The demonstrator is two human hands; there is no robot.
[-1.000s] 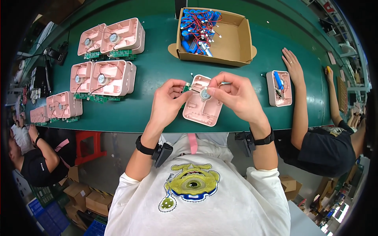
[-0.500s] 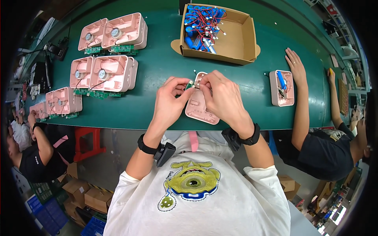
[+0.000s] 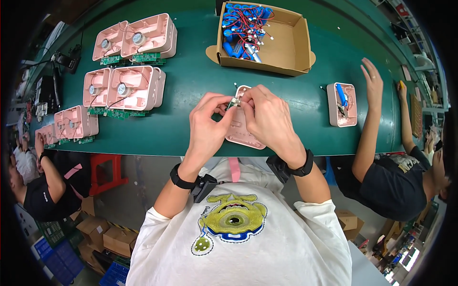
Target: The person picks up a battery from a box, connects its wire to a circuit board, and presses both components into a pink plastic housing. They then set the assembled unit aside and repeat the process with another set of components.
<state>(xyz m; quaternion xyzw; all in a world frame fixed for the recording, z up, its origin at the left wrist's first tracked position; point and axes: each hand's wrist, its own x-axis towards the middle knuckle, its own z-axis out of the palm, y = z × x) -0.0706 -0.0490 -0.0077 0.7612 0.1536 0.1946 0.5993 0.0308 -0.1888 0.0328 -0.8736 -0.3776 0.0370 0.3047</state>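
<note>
Over the pink plastic housing [image 3: 244, 135], both hands meet at a small green circuit board [image 3: 233, 102] with a pale connector on it. My left hand [image 3: 209, 123] is closed, thumb and fingers pinching the board by its left side. My right hand [image 3: 271, 113] is closed too, its fingertips pressed together at the connector end of the board. Whatever sits between those right fingertips is too small and covered to make out. The housing lies on the green table beneath my hands, partly hidden by the right one. A short dark wire end shows just beyond its far edge.
Beyond my hands stands a cardboard box [image 3: 286, 66] of blue batteries with red and black wires. Pink housings [image 3: 138, 90] with speakers and circuit boards stand in rows at left. To the right are a pink housing [image 3: 350, 119] with a blue battery and a co-worker's raised hand [image 3: 374, 83].
My hands stay together at the circuit board, with only slight finger movement. The co-worker's hand on the right has lifted off the table and moved away from the housing beside it.
</note>
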